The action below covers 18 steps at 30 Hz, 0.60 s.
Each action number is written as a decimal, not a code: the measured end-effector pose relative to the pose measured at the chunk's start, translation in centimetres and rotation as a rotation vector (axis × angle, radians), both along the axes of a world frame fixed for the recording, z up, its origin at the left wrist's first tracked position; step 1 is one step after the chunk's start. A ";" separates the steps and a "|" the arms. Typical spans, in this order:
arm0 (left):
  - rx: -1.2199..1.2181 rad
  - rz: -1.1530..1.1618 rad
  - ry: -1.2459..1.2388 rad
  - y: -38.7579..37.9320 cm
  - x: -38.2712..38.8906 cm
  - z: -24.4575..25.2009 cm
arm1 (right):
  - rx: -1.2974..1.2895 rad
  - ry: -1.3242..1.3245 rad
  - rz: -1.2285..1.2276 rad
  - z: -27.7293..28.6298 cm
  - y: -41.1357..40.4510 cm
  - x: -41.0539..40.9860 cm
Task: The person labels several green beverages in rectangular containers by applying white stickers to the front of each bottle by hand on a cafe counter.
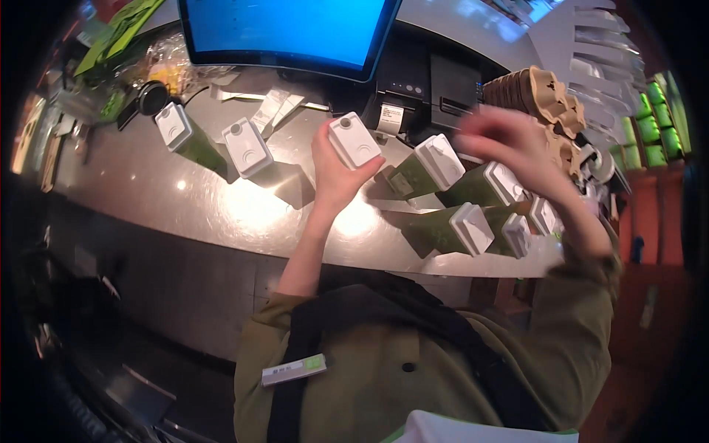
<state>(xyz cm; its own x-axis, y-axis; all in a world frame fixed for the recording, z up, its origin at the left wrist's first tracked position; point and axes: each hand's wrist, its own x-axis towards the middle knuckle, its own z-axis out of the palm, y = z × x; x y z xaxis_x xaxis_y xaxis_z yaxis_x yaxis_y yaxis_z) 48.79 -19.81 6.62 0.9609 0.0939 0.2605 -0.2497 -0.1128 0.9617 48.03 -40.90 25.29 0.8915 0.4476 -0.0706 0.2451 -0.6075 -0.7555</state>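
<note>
My left hand [339, 174] is wrapped around a container with a white plastic lid [354, 139], upright on the steel counter before me. That lid has a small round grey plug near one corner. To its left stand two green containers with similar white lids [247, 147] [174, 126]. On the right, several more green containers [407, 180] with white lids [439, 161] stand in a group. My right hand [498, 135], blurred, hovers above this group with its fingers curled; whether it holds anything is unclear.
A monitor [288, 33] stands at the back of the steel counter [138, 188]. Beside it are black printers [401, 83] with a paper slip [391, 119], stacked cardboard cup carriers [526, 94], stacked white plastic items [604, 55] and clear plastic wrap [171, 55]. Paper strips [277, 111] lie below the monitor.
</note>
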 end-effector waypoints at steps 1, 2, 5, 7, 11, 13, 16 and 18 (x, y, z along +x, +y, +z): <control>0.030 -0.015 -0.039 -0.4 0.5 0.1 | -0.028 -0.119 0.032 -2.4 3.2 2.4; 0.077 -0.005 -0.080 -0.4 0.6 0.3 | 0.048 -0.007 -0.019 -4.3 5.9 4.6; 0.021 -0.044 -0.036 -0.4 0.5 0.5 | 0.049 0.092 -0.027 -7.7 8.9 8.2; -0.005 -0.041 -0.005 0.2 0.1 0.5 | -0.062 0.209 -0.007 -8.2 10.1 8.3; -0.029 -0.040 -0.012 0.9 0.2 0.0 | -0.170 0.288 -0.015 -8.0 11.1 8.7; 0.056 -0.026 -0.074 1.0 0.4 0.0 | -0.126 0.574 -0.188 -8.0 11.3 8.7; 0.053 -0.059 -0.067 1.0 0.2 0.0 | -0.128 0.817 -0.127 -7.4 11.8 9.7; 0.024 -0.051 -0.047 0.3 0.1 0.0 | -0.200 0.785 -0.084 -7.2 11.9 9.7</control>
